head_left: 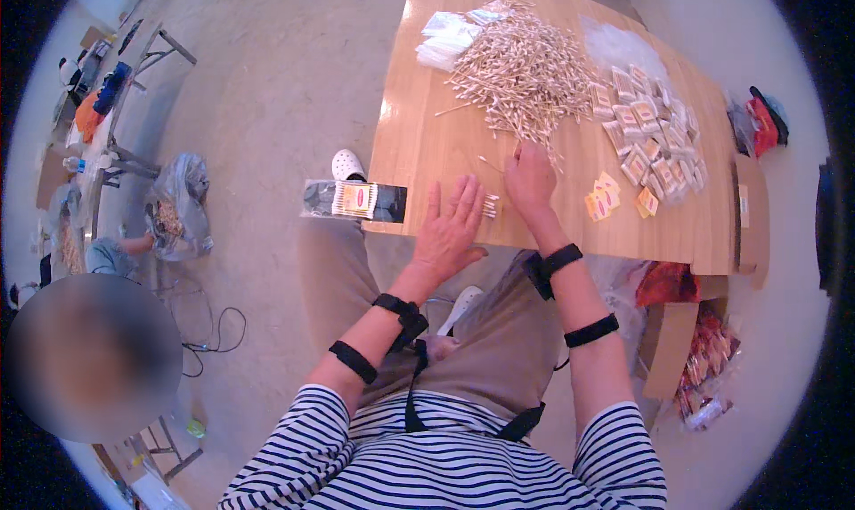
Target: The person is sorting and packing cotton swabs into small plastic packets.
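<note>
My left hand [448,228] lies flat at the table's near edge, fingers stretched out. Its fingertips border a short row of cotton swabs [491,205]. My right hand [533,185] is closed, its fingers curled at the near edge of a large heap of loose cotton swabs [525,69]. What those fingers hold, if anything, is hidden. A single cotton swab [489,164] shows just left of my right hand. Left of my left hand, a flat pack of cotton swabs with a yellow label [354,200] rests on a dark pad [389,204] jutting past the table's left edge.
On the wooden table [427,145], clear bags [448,40] lie beside the heap. Packed swab bundles [655,140] pile up at the right, near yellow cards [602,198]. Cardboard boxes [670,350] stand beside the table. Another person [93,359] is at far left.
</note>
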Available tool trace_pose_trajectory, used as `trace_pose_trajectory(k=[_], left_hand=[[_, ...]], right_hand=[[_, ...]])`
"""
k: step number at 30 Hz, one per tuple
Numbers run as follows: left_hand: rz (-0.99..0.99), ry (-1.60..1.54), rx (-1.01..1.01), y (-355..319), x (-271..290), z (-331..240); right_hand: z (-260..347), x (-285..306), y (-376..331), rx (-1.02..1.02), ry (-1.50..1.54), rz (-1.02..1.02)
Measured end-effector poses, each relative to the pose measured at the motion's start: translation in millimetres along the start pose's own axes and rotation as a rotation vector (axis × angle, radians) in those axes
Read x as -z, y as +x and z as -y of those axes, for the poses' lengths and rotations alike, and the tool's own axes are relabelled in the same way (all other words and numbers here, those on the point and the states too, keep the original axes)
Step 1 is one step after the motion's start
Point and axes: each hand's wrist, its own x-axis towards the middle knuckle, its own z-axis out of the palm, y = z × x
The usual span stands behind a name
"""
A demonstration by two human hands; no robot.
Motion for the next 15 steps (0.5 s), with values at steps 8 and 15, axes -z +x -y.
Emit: trace_pose_trajectory(k=[8, 15], left_hand=[[-0.012, 0.005, 0.01, 0.6, 0.8, -0.7], [-0.043, 0.002, -0.003, 2.6, 3.4, -1.9]], right_hand=[[-17.3, -1.6, -16.4, 0.197, 0.244, 0.054], [-21.9, -9.0, -29.5, 0.242, 0.22, 0.087]])
